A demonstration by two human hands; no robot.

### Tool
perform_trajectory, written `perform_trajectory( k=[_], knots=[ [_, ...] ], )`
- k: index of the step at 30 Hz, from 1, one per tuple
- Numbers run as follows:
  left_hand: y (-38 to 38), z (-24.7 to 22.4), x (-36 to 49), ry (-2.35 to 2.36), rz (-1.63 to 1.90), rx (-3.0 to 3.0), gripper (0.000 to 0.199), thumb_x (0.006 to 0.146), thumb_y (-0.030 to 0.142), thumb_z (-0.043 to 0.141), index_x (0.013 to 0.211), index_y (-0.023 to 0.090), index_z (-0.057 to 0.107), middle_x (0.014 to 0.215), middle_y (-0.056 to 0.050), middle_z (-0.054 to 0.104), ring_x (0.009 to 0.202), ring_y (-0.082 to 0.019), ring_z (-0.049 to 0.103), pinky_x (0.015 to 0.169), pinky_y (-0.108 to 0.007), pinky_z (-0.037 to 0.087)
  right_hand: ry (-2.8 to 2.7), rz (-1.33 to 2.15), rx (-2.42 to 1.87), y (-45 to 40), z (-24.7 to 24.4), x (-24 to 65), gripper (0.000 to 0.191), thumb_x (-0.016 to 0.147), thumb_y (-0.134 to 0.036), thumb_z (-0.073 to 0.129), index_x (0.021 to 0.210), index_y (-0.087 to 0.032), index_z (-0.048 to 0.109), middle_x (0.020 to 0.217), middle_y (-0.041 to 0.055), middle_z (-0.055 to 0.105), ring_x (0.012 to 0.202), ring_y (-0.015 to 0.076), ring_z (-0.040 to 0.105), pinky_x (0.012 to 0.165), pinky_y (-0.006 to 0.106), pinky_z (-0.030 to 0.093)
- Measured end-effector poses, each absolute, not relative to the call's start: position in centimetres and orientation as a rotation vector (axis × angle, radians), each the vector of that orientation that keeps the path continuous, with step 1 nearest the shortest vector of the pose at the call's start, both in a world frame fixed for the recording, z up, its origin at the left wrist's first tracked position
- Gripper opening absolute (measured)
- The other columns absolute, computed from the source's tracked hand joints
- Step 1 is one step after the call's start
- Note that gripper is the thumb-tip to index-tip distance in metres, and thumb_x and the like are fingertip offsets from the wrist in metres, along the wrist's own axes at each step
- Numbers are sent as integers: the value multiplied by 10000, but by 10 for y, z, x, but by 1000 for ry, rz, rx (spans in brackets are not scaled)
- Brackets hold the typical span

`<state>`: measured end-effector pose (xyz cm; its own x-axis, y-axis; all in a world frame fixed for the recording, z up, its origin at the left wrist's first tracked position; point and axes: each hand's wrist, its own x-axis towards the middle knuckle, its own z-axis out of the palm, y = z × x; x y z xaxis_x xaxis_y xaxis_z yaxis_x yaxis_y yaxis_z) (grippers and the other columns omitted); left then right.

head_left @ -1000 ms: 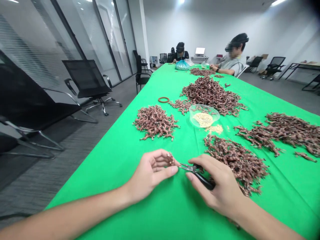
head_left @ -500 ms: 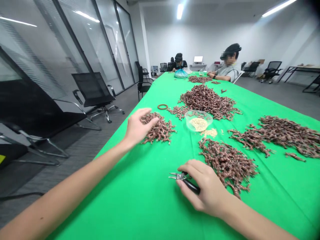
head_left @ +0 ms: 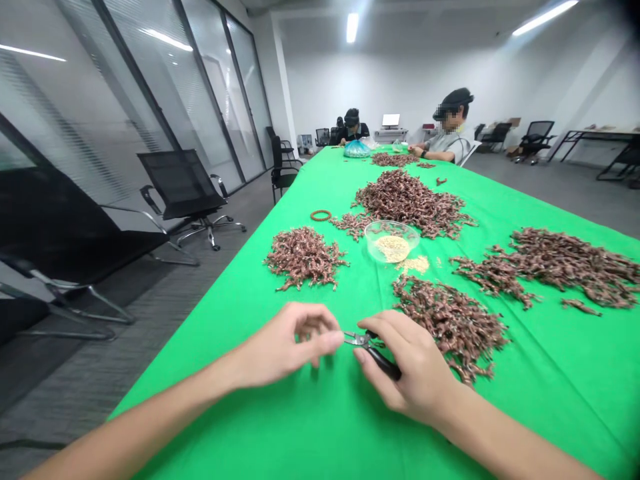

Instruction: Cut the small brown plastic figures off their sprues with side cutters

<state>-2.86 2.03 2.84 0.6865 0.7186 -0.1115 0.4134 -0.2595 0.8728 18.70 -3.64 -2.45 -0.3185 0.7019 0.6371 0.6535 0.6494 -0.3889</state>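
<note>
- The right hand (head_left: pixel 413 367) is closed around the black handles of a small pair of pliers (head_left: pixel 383 363), fingers wrapped over the top, and the metal tips point left at lower centre of the frame.
- The left hand (head_left: pixel 285 347) sits just beside those tips, with its fingers curled in a narrow, loose pinch; whether it holds a tiny piece I cannot tell, because the curled fingers hide that spot.
- Keeping both hands low and close, as they are here, should steady the fine work at the tips — the wrists are well placed for small, controlled movements.
- A heap of small copper-brown twisted pieces (head_left: pixel 447 327) lies just right of the right hand, and a similar heap (head_left: pixel 305 257) lies ahead of the left hand on the green table cloth (head_left: pixel 320 427).
- Farther up, a clear bowl of pale grains (head_left: pixel 391 240) stands among more heaps.
- Two seated people (head_left: pixel 450 127) (head_left: pixel 353 123) work at the far end of the table, upper centre — their hands are too small to read.
- The pliers' joint is partly hidden by the right fingers, and the exact make-up of the pieces is hard to make out.
</note>
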Motion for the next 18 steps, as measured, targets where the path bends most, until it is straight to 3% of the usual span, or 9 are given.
perform_trajectory(
  k=[3, 7, 13, 18],
  knots=[
    [14, 19, -30, 859, 530, 2035, 253, 866, 373, 665, 989, 152, 676, 863, -44, 717, 767, -157, 649, 707, -267, 499, -2070, 82, -1053, -37, -25, 186, 261, 915, -284, 545, 1121, -127, 575, 907, 102, 617, 823, 213, 571, 721, 370, 497],
    [14, 15, -33, 826, 657, 2200, 177, 859, 315, 688, 968, 177, 699, 902, -42, 727, 824, -169, 651, 769, -287, 480, -2100, 98, -1050, -37, -25, 186, 252, 925, -291, 531, 1118, -133, 576, 877, 86, 610, 797, 202, 568, 703, 354, 491],
    [10, 11, -32, 708, 736, 2286, 224, 822, 300, 738, 1020, 201, 705, 1006, -63, 731, 947, -206, 657, 873, -338, 469, -2161, 37, -1013, -38, -23, 185, 249, 918, -289, 529, 1103, -127, 567, 886, 94, 620, 786, 206, 568, 682, 351, 482],
    [7, 10, -29, 617, 796, 2373, 188, 799, 276, 765, 974, 223, 723, 970, -49, 749, 1037, -238, 642, 1031, -428, 370, -2229, 38, -936, -39, -22, 187, 332, 891, -291, 553, 1181, -131, 524, 946, 99, 637, 819, 214, 577, 706, 361, 484]
  ],
)
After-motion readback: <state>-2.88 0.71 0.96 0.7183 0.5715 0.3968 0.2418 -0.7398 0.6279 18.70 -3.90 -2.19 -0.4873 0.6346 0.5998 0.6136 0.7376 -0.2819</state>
